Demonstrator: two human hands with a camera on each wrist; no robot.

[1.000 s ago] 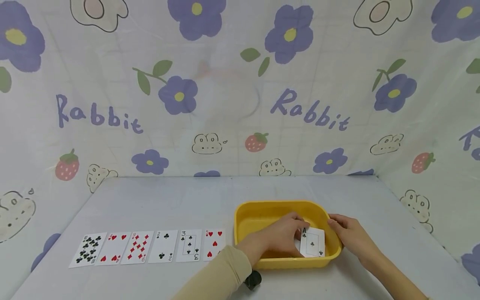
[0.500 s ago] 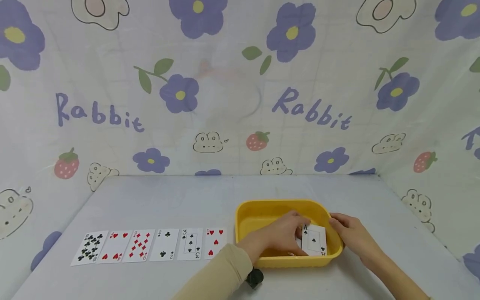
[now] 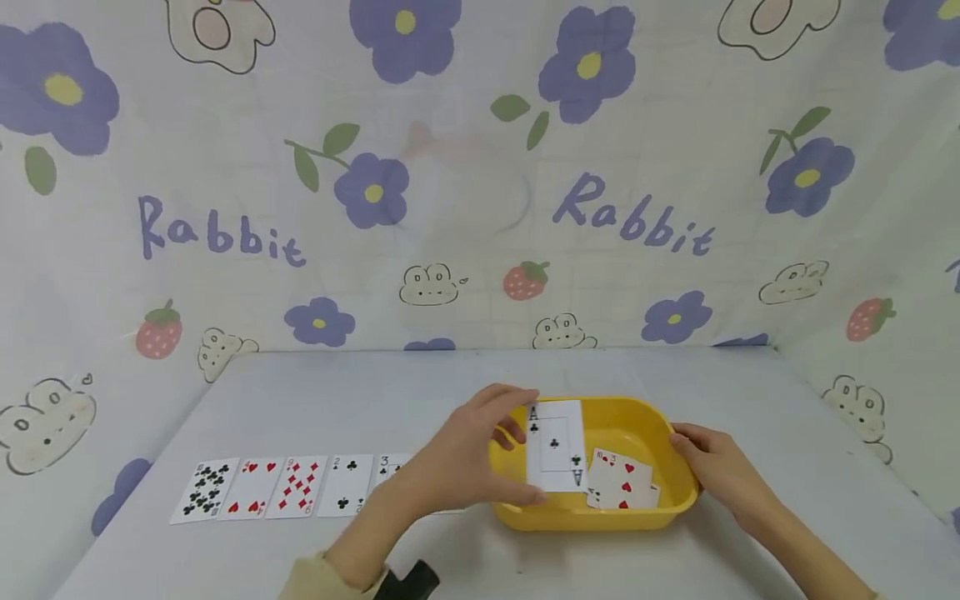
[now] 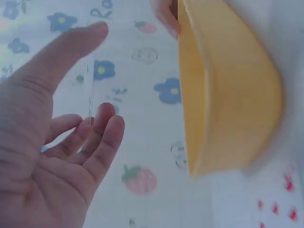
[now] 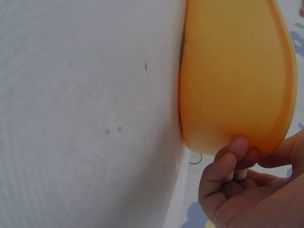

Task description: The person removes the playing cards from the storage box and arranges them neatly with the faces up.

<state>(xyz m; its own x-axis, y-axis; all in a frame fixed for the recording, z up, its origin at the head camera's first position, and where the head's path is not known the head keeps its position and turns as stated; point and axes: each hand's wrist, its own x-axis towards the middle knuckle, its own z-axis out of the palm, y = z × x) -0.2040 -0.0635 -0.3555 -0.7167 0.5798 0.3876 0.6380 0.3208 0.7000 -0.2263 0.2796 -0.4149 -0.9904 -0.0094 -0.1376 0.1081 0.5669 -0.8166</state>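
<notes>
Ace of clubs [image 3: 555,447], chief risk: pinched near its left corners alone, so I judge it could pivot, bow or spring free if squeezed harder.
Yellow basin [image 3: 577,522], risk: a tug from the right grip [image 3: 723,468] could, I think, drag it and shift the loose cards [image 3: 626,480] inside.
Card row [image 3: 300,488], risk: from my view the left forearm [image 3: 390,517] crosses its right end; a low sweep could disturb it.
Left grip [image 3: 468,454]: thumb below, fingertips above, clamped on the ace.
Right grip: clamped on the basin's right end.
Ace, place: held over the basin's left part, face towards my head view.
Ace, look: white, one black club centred in a thin outline; A in opposite corners, the lower inverted.
Count: one card or several, I cannot tell.
</notes>
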